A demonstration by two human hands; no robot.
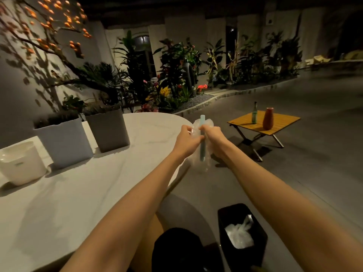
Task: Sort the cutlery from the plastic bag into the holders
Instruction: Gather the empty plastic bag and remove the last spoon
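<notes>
Both my hands hold a clear plastic bag point(198, 161) in the air just past the right edge of the white table point(82, 193). A light blue cutlery handle point(202, 140) stands upright inside the bag, its top sticking out above my fingers. My left hand point(187, 139) pinches the bag's left side. My right hand point(213, 137) grips the bag and the handle from the right. Three holders stand on the table's left part: a white one point(21, 163), a light grey one point(62, 142) and a dark grey one point(108, 130).
A black bin point(243, 230) with crumpled plastic inside stands on the floor below my right arm. A low wooden folding table point(263, 122) with a green bottle and a brown vase stands further right. Plants line the far wall.
</notes>
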